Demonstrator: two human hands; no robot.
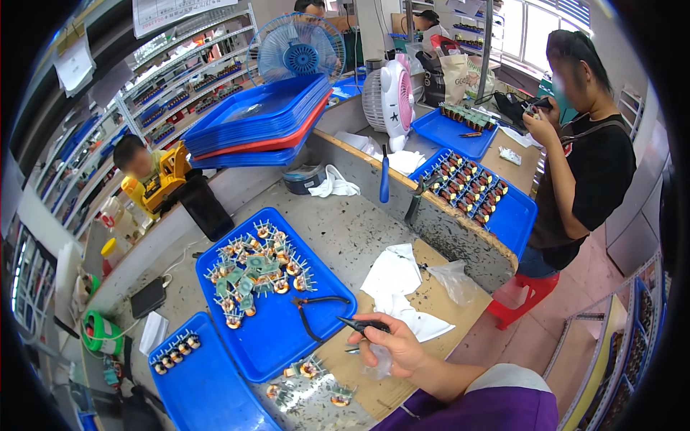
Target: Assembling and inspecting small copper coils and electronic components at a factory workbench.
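Note:
My right hand [401, 349] is closed around a black pointed hand tool [375, 327], its tip directed left over the tray's edge. Exactly what kind of tool it is cannot be made out. A crumpled bit of clear plastic [379, 363] shows beneath the fingers. My left hand is out of sight. Left of the tool, cutting pliers [322, 300] lie spread on a large blue tray [269, 357]. Farther up that tray are several wire-wound coils with green circuit boards [255, 269]. Loose coils of the same sort [310, 369] rest on the bench below the tray.
A second blue tray [208, 388] with a short row of coils [176, 352] stands at left. White cloths [402, 287] and a plastic bag [456, 281] lie right. Stacked trays [251, 115] rest on the partition. Across it, a person [586, 144] handles a small part.

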